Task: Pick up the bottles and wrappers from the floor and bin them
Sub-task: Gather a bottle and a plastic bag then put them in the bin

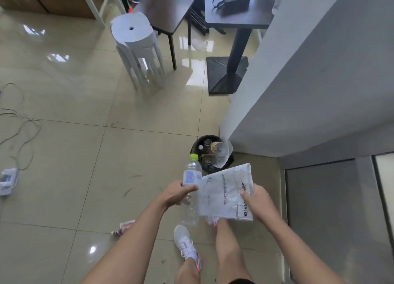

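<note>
My left hand (177, 193) grips a clear plastic bottle (191, 177) with a green cap, held upright at its middle. My right hand (259, 201) holds a white printed plastic wrapper (223, 193) by its right edge, flat and just right of the bottle. A small black bin (196, 144) stands on the floor just beyond both hands, against the grey wall corner, with bottles and clear plastic inside it. A crumpled pink-and-white wrapper (123, 227) lies on the tiles to the left of my left forearm.
A grey wall block (309, 81) fills the right side. White stacked stools (138, 49) and a dark table with a pedestal base (228, 75) stand farther ahead. Cables (21, 124) and a white device (7, 180) lie at the far left. My feet are below the hands.
</note>
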A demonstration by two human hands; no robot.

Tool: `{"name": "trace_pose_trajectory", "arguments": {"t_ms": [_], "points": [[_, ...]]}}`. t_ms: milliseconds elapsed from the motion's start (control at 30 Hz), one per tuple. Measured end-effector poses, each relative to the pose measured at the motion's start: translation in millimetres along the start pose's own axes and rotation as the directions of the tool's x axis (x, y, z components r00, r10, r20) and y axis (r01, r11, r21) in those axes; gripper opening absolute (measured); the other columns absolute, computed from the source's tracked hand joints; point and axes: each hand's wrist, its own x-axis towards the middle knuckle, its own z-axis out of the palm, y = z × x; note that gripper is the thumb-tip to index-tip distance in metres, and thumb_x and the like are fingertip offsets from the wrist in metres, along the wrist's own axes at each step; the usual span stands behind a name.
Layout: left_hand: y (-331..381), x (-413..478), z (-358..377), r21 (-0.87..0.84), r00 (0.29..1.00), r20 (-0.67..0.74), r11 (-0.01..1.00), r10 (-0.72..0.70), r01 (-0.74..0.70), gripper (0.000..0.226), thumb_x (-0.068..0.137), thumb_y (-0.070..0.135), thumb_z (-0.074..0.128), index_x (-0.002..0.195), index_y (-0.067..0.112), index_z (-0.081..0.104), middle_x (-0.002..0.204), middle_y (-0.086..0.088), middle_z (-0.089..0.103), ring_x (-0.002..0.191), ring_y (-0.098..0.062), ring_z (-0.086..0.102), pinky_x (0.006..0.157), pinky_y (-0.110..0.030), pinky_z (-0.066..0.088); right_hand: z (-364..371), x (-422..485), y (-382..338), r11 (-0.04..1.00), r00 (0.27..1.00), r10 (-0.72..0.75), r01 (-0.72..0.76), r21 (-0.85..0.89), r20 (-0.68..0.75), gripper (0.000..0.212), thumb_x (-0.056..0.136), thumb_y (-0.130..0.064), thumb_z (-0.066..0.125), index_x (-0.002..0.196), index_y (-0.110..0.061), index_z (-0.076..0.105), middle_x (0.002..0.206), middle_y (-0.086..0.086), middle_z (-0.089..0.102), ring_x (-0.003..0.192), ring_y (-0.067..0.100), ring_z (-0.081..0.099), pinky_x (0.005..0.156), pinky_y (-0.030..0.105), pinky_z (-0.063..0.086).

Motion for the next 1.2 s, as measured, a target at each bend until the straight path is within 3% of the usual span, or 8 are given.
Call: {"name": "trace_pose_trajectory", "arguments": {"t_ms": [200,400,567,733,900,1000,1067,1200], "points": [[25.2,140.6,1.2,-0.085,0.974,-0.051,0.973,-0.220,0.215,0.044,0.078,0.047,0.055,0.106,0.016,0.068,0.088,-0.002,0.064,0.066,-0.019,0.056,0.057,-0.025,0.042,35.8,135.4,-2.3,0.998,0.999,0.047,-0.047,-0.036,-0.009,0.021,0.102,-0.026,0.046,0.094,-0.018,0.064,0.088,0.000,0.071,0.084,0.024,0.067,0.077,0.040,0.054],[8.1,322.8,16.7,-0.334,0.980,-0.067,0.929,-0.189,0.156,0.032,0.090,0.043,0.063,0.120,0.035,0.071,0.108,0.001,0.076,0.092,-0.019,0.075,0.085,-0.041,0.064,91.9,280.2,8.1,0.998,0.997,0.040,-0.037,0.045,-0.069,0.022,0.107,-0.024,0.043,0.113,-0.017,0.063,0.101,0.001,0.070,0.092,0.020,0.065,0.075,0.037,0.049],[-7.8,433.0,37.9,-0.421,0.976,-0.031,0.888,-0.215,0.182,0.028,0.093,0.040,0.069,0.119,0.031,0.074,0.105,0.001,0.080,0.093,-0.021,0.078,0.089,-0.044,0.064,141.0,372.8,37.4,0.986,0.996,0.083,-0.076,0.147,-0.044,0.039,0.107,-0.025,0.042,0.144,-0.029,0.054,0.124,-0.005,0.068,0.113,0.019,0.064,0.092,0.035,0.049],[-19.8,508.9,54.9,-0.454,0.925,-0.044,0.833,-0.377,0.317,0.049,0.072,0.048,0.073,0.111,0.019,0.071,0.101,-0.007,0.077,0.086,-0.031,0.078,0.085,-0.047,0.064,167.5,431.1,60.7,0.950,0.991,0.136,-0.133,0.283,0.009,0.049,0.109,-0.024,0.040,0.143,-0.058,0.046,0.135,-0.021,0.059,0.110,-0.001,0.060,0.088,0.023,0.045],[-6.8,548.9,58.6,-0.528,0.893,-0.054,0.772,-0.446,0.353,0.046,0.073,0.031,0.074,0.114,0.012,0.067,0.093,-0.013,0.076,0.079,-0.037,0.077,0.077,-0.055,0.064,166.3,450.3,77.4,0.932,0.991,0.132,-0.116,0.344,-0.022,0.051,0.094,-0.036,0.046,0.131,-0.071,0.049,0.137,-0.024,0.061,0.124,0.015,0.063,0.106,0.055,0.050],[7.1,558.2,55.2,-0.534,0.884,-0.035,0.756,-0.466,0.378,0.031,0.080,0.017,0.068,0.110,0.014,0.062,0.090,-0.016,0.074,0.080,-0.038,0.076,0.076,-0.058,0.062,156.7,449.8,80.3,0.936,0.991,0.102,-0.067,0.346,-0.083,0.050,0.100,-0.027,0.051,0.134,-0.065,0.051,0.134,-0.028,0.061,0.117,0.003,0.064,0.107,0.044,0.050],[9.8,569.6,50.2,-0.514,0.886,-0.045,0.771,-0.462,0.376,0.051,0.068,0.012,0.057,0.119,0.016,0.059,0.095,-0.021,0.074,0.079,-0.043,0.075,0.070,-0.065,0.060,149.6,451.5,83.6,0.953,0.990,0.066,-0.025,0.301,-0.126,0.050,0.103,-0.020,0.050,0.136,-0.058,0.053,0.128,-0.028,0.064,0.108,-0.008,0.063,0.105,0.031,0.050],[1.6,590.3,44.1,-0.452,0.885,-0.047,0.800,-0.464,0.395,0.035,0.084,0.012,0.056,0.117,0.004,0.066,0.102,-0.023,0.075,0.085,-0.043,0.076,0.076,-0.064,0.062,141.3,456.5,84.4,0.986,0.990,-0.001,0.025,0.163,-0.143,0.047,0.102,-0.020,0.052,0.144,-0.041,0.055,0.107,-0.023,0.071,0.085,-0.010,0.063,0.076,0.005,0.047]]}}
